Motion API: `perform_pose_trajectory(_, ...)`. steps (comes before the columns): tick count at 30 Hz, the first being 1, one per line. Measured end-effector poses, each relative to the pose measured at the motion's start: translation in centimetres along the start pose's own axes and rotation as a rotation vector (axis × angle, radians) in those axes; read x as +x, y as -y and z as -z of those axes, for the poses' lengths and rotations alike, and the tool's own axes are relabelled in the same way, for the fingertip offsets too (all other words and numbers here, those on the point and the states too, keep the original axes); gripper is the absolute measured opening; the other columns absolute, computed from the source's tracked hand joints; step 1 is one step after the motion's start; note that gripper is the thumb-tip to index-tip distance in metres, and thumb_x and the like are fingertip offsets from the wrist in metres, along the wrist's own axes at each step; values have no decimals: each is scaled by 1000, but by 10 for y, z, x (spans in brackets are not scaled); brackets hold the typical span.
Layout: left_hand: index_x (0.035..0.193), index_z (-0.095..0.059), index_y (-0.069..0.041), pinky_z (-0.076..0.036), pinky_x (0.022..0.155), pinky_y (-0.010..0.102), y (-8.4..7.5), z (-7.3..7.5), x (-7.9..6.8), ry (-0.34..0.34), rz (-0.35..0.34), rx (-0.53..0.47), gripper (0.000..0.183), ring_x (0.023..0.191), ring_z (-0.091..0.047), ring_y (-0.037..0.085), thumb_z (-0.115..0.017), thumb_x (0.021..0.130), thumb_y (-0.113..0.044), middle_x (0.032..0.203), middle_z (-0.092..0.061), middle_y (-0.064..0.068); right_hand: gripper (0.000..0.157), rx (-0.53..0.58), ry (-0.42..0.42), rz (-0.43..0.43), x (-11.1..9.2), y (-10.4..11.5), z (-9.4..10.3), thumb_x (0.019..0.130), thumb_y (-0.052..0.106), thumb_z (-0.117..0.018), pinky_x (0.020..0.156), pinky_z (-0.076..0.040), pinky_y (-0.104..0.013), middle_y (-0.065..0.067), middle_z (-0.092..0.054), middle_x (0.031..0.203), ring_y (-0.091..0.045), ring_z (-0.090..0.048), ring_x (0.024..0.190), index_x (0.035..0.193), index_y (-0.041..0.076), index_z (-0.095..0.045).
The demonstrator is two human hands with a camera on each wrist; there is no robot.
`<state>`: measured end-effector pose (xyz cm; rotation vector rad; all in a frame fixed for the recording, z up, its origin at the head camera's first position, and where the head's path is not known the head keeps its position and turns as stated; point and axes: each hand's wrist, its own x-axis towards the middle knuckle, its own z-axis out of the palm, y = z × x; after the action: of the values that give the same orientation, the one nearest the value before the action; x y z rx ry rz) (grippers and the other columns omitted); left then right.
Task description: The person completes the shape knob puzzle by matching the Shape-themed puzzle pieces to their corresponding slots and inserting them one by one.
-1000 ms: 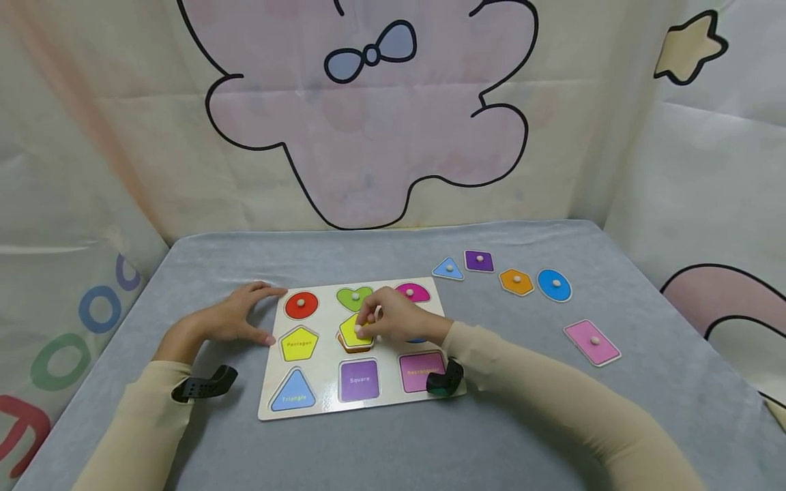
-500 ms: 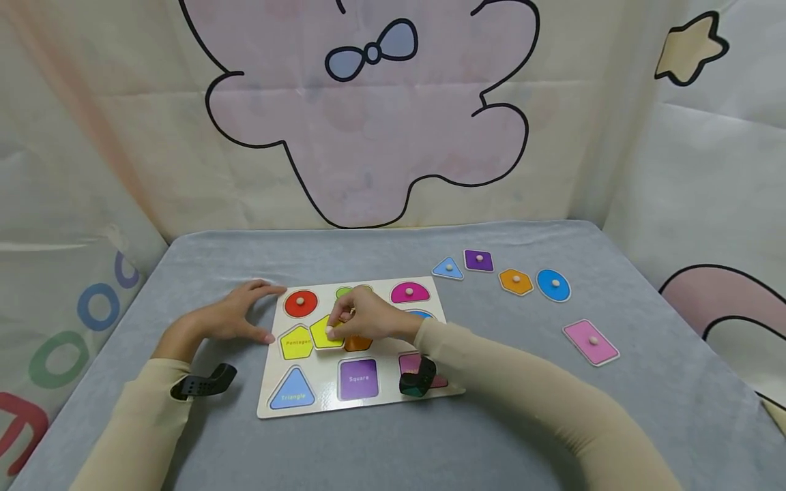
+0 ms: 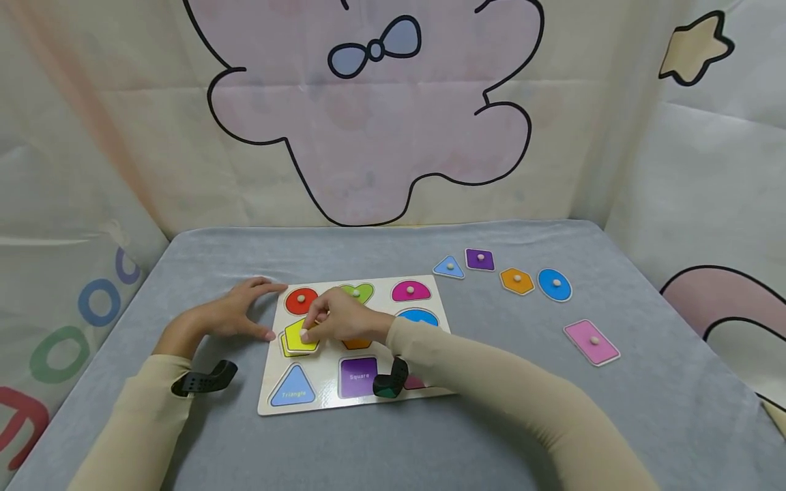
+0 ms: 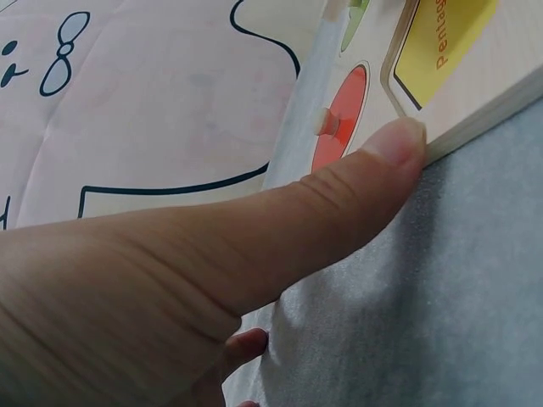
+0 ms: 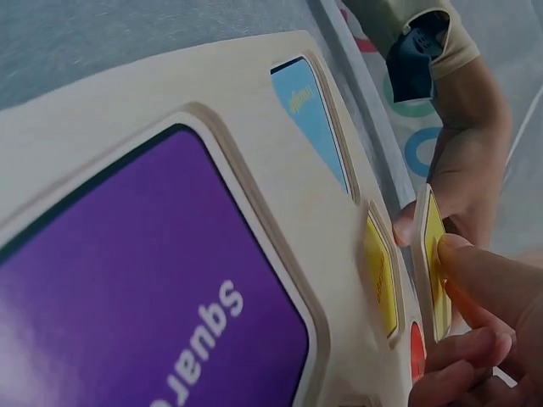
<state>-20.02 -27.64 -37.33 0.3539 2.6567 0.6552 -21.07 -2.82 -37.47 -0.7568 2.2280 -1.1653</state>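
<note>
A yellow pentagon puzzle piece (image 3: 296, 337) is pinched between the thumb and fingers of my right hand (image 3: 351, 319). It hovers over the printed pentagon recess (image 5: 381, 275) of the wooden shape board (image 3: 325, 378); the right wrist view has a gap between the two. My left hand (image 3: 224, 317) rests along the board's left side, thumb (image 4: 365, 178) straight and its tip at the edge, the fingers reaching to the top-left corner. Set in the board's top row are the red circle (image 3: 301, 301), the green heart (image 3: 362, 292) and the magenta half circle (image 3: 411, 291), each with a knob.
Right of the board lie loose knobbed pieces: a blue triangle (image 3: 449, 268), a purple square (image 3: 479, 260), an orange hexagon (image 3: 517, 281), a blue oval (image 3: 555, 284) and a pink rectangle (image 3: 592, 342). Recesses for a triangle (image 3: 293, 389) and a square (image 3: 358, 376) line the board's near side.
My right hand has carried the yellow pentagon leftward, from over the orange recess in the middle to over the yellow one. My left hand has stayed at the board's edge.
</note>
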Motion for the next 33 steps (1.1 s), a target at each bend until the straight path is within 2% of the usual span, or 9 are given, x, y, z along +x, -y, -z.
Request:
perform_pose_trajectory(5,155,-38,-13,-24,110,80,2,0,-1,1,-16,-6,99,143,-20,55,-87,75,-43,159,-22,31,8,-39,19,-38,5,3,-7,86,16,-81,54,-28,-19,4,-44,67,-8,-42,69,89,10,-77)
perform_pose_trajectory(11,154,-39,-12,-24,110,80,3,-2,0,-3,-24,-4,98,143,-21,56,-88,75,-43,158,-22,32,8,-23,21,-46,9,0,-11,87,15,-81,53,-28,-19,3,-44,65,-9,-41,66,90,8,-77)
perform_pose_trajectory(19,155,-39,-12,-23,110,81,1,-2,1,-3,-16,3,97,143,-21,56,-87,76,-43,159,-22,32,7,-13,-7,-53,10,-3,-13,86,16,-81,54,-28,-18,4,-46,65,-9,-41,66,91,10,-78)
perform_pose_trajectory(26,154,-39,-12,-24,110,81,0,1,-1,-11,-13,5,97,143,-21,56,-88,75,-42,158,-23,32,8,25,-29,-61,11,-1,-14,84,12,-83,52,-27,-18,3,-47,61,-9,-40,61,88,8,-78)
perform_pose_trajectory(33,154,-41,-12,-24,110,80,0,0,-1,-18,-27,13,96,142,-23,56,-88,75,-41,157,-25,32,7,-45,-46,-52,11,-3,-16,84,16,-83,54,-29,-18,4,-47,61,-8,-42,63,85,12,-78)
